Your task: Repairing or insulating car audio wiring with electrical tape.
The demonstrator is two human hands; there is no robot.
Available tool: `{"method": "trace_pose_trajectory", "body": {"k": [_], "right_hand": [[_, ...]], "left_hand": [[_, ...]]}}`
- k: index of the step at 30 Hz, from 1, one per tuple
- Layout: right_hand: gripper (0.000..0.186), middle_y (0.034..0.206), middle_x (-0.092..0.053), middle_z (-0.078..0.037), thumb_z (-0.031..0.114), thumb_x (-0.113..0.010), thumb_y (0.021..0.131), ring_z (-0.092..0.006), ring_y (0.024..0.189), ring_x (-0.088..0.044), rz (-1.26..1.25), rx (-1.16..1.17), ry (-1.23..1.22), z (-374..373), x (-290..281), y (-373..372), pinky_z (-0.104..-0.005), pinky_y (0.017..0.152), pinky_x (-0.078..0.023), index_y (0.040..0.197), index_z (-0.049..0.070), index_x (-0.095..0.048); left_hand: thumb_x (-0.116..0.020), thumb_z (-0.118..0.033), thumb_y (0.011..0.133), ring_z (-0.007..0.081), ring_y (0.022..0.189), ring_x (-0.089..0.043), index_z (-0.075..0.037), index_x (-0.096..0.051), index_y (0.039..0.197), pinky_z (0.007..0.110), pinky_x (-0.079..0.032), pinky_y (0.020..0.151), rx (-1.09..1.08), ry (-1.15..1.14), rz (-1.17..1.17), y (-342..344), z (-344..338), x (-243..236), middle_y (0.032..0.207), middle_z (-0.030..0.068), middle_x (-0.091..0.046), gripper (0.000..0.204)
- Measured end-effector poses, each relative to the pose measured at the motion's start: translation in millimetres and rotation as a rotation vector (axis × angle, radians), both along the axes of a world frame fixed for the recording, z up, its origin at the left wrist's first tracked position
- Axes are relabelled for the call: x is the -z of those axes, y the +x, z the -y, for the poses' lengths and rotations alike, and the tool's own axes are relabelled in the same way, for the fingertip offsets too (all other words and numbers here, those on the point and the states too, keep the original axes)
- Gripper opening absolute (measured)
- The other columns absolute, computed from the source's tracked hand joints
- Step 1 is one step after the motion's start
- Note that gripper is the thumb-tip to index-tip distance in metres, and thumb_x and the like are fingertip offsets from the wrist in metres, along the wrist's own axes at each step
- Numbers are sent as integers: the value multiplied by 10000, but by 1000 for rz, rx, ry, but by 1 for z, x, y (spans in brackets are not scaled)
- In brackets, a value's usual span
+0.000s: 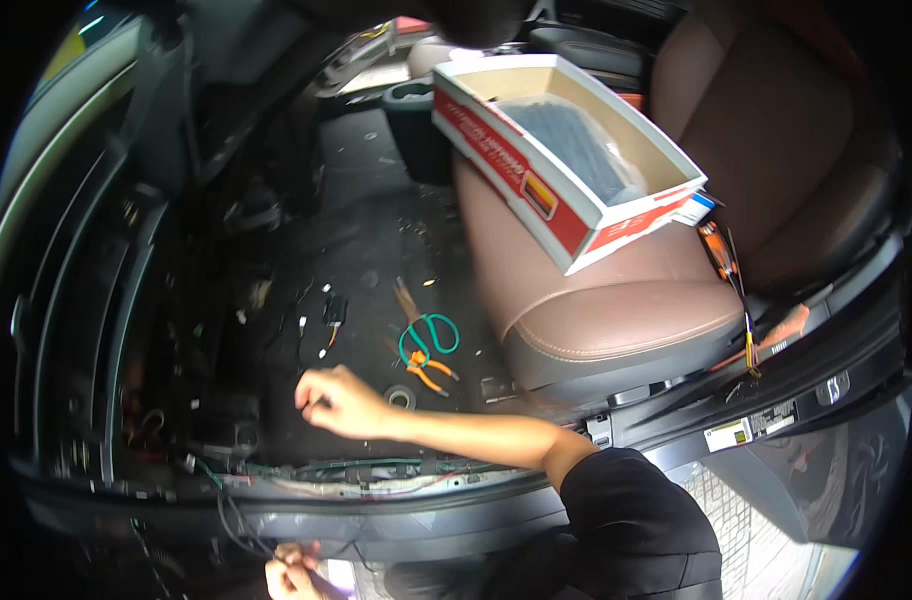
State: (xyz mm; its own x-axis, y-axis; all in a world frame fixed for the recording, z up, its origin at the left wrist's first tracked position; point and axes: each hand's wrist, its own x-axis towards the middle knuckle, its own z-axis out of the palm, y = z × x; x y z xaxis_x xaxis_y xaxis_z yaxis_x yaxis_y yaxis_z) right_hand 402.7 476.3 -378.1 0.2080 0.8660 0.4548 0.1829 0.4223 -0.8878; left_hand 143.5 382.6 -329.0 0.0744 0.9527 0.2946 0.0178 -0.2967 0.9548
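My right hand (341,402) is over the dark car floor (361,230), its fingers curled; a small dark spot shows between them, too unclear to name. At the lower edge, outside the door sill (376,525), my left hand (294,572) is closed around a thin dark cable (238,525), which runs up over the sill. Nearest my right hand lie a roll of tape (401,397), orange-handled pliers (428,372) and green-handled scissors (431,332). A small black module with wires (336,308) rests on the floor just beyond that hand.
A red-and-white cardboard box (516,172) holding a plastic bag of dark strips (581,150) sits on the brown seat (616,315). Beside it lies an orange-handled tool (718,250). Green and red wires (346,465) run along the sill. Small scraps dot the floor.
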Motion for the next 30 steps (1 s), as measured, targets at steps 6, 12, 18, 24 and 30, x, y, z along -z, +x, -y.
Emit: {"method": "trace_pose_trajectory", "body": {"k": [6, 12, 18, 24, 30], "right_hand": [[193, 864, -680, -102, 154, -625, 762, -306, 898, -618, 829, 594, -309, 28, 76, 101, -461, 837, -434, 938, 93, -676], [253, 1145, -594, -120, 142, -710, 807, -317, 1057, -543, 650, 506, -123, 64, 65, 58, -429, 911, -424, 1039, 63, -649], [344, 1009, -673, -128, 122, -694, 850, -275, 967, -647, 240, -199, 81, 111, -1, -22, -364, 844, -505, 1177, 41, -627], [318, 1035, -657, -108, 46, -749, 764, -267, 980, -624, 152, -184, 251, 124, -19, -33, -362, 848, -509, 1077, 54, -697], [329, 1103, -621, -100, 65, -785, 747, -260, 988, -613, 109, -103, 248, 122, -13, -42, -346, 868, -498, 1064, 54, -701]], "left_hand": [[-534, -33, 967, 171, 800, -660, 83, -656, 972, 267, -516, 759, -107, 70, -336, 32, 1, -1, 834, 102, -670, 169], [-452, -135, 1041, 211, 723, -693, 56, -621, 1046, 310, -585, 709, -154, -302, -5, 11, 3, 27, 816, 142, -691, 255], [-572, -251, 999, 242, 757, -695, 16, -644, 1012, 388, -595, 827, 228, -503, 300, 33, -1, 17, 813, 112, -680, 277], [-601, -281, 991, 133, 868, -666, -32, -653, 1011, 327, -565, 816, 232, -500, 462, 57, 4, 4, 859, 20, -642, 255], [-588, -275, 1003, 72, 748, -564, -70, -666, 1023, 259, -500, 744, 240, -510, 502, 68, 9, -1, 904, -2, -632, 220]]}}
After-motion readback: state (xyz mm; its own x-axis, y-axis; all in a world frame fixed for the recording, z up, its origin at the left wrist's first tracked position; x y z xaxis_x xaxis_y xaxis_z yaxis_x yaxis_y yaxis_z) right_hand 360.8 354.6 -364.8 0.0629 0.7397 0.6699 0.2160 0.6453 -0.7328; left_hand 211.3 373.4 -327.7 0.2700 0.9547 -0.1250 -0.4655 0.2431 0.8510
